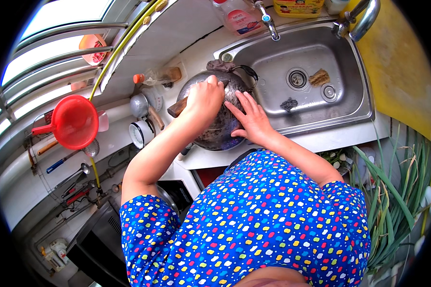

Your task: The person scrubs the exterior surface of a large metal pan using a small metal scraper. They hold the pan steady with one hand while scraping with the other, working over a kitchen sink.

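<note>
A blackened metal wok (215, 134) lies with its sooty, scratched underside up on the counter, against the sink's left rim. A black loop handle (249, 73) sticks out at its upper right. My left hand (206, 95) is closed in a fist around a tool with a wooden handle (177, 107), held over the wok. The handle's butt shows at the lower left of the fist; most of the tool's other end is hidden by my fingers. My right hand (251, 118) rests palm down on the wok's right side, fingers spread, holding nothing.
Right of the wok is a steel sink (330, 116) with a brown sponge (319, 78) and dark scouring wool (289, 104). A crumpled cloth (219, 65) touches the wok's far edge. Left stand an orange-capped bottle (158, 76), an enamel mug (142, 134) and a hanging red strainer (75, 122).
</note>
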The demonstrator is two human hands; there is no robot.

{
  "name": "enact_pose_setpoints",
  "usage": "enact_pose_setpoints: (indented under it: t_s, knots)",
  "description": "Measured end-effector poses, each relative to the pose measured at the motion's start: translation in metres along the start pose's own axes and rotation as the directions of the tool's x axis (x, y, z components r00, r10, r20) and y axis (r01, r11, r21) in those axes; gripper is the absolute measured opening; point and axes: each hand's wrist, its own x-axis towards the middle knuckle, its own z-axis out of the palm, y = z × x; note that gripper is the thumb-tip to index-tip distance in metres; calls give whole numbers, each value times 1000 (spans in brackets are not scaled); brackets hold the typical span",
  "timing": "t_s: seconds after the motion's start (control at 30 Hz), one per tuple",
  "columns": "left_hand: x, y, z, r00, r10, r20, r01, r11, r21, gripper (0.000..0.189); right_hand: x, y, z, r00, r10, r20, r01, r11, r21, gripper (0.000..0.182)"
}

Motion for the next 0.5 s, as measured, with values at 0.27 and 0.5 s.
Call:
enact_pose_setpoints:
  t_s: [0.27,0.5]
  knots:
    - [-4,-20,13,1000,1,-22,-2,999,-43,37,0,7,9,999,-34,-38,34,999,16,108]
    - [-84,-11,25,990,-142,20,144,984,-107,65,-1,18,15,996,-18,-90,21,999,31,115]
